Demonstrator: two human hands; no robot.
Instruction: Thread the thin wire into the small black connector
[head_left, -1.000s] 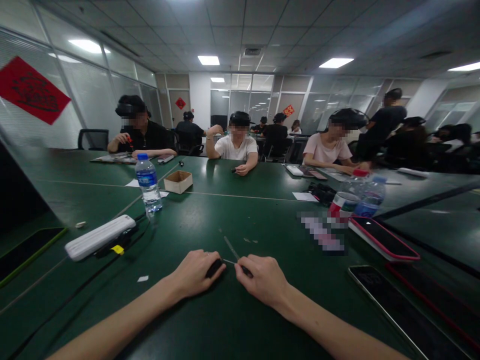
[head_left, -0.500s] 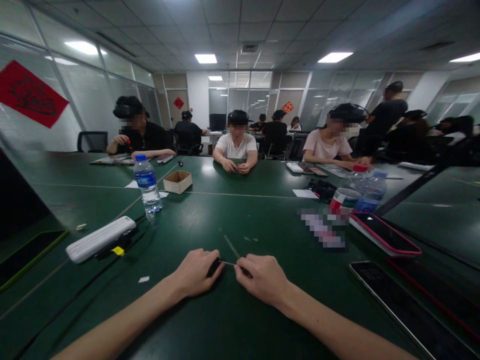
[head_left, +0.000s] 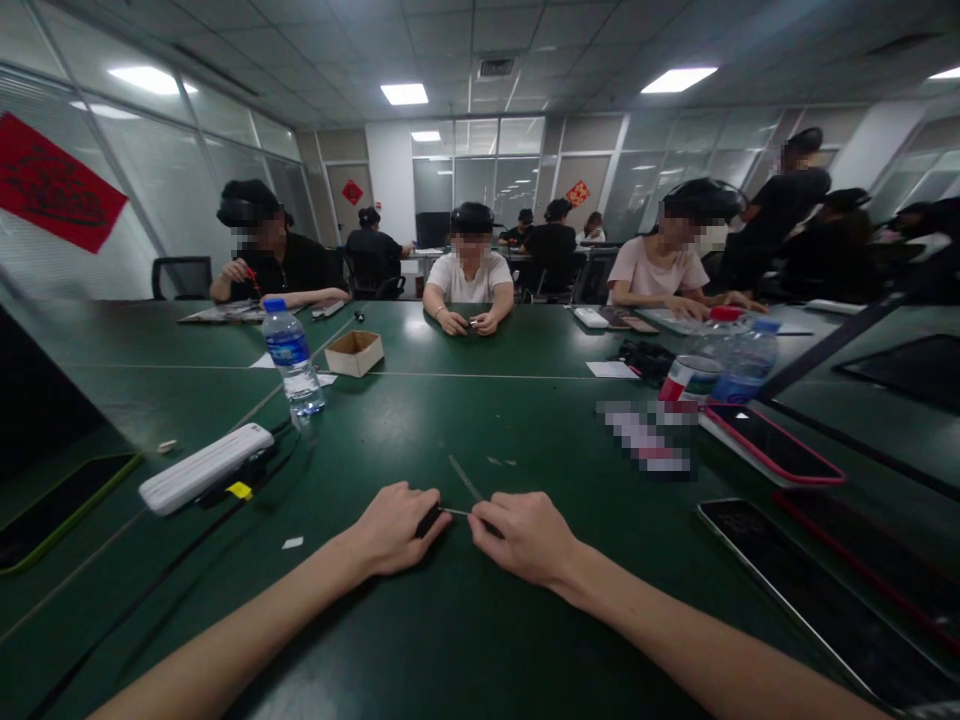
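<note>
Above the green table (head_left: 420, 650), my left hand (head_left: 397, 528) is closed round the dark end of a thin metal rod (head_left: 454, 512). My right hand (head_left: 525, 535) pinches the rod's other end, where something dark shows under the fingers. Only a short, pale length of the rod is visible between the two hands; the fingers cover the rest, and its exact kind cannot be told. Just beyond the right fingertips a narrow, greyish, see-through strip (head_left: 463, 477) lies slantwise on the tabletop. I cannot tell whether the strip touches the right hand.
To the left stand a water bottle (head_left: 292, 360) and a small open cardboard box (head_left: 354, 353), with a white power bank-like block (head_left: 206, 470) nearer. Phones lie right, including a dark one (head_left: 795, 590) and a pink-edged one (head_left: 776, 440), near more bottles (head_left: 746, 360). Several people sit opposite.
The view has tipped slightly downward, so the background sits higher. Both my hands keep nearly the same pose and grip. The hands of the person opposite have shifted slightly.
</note>
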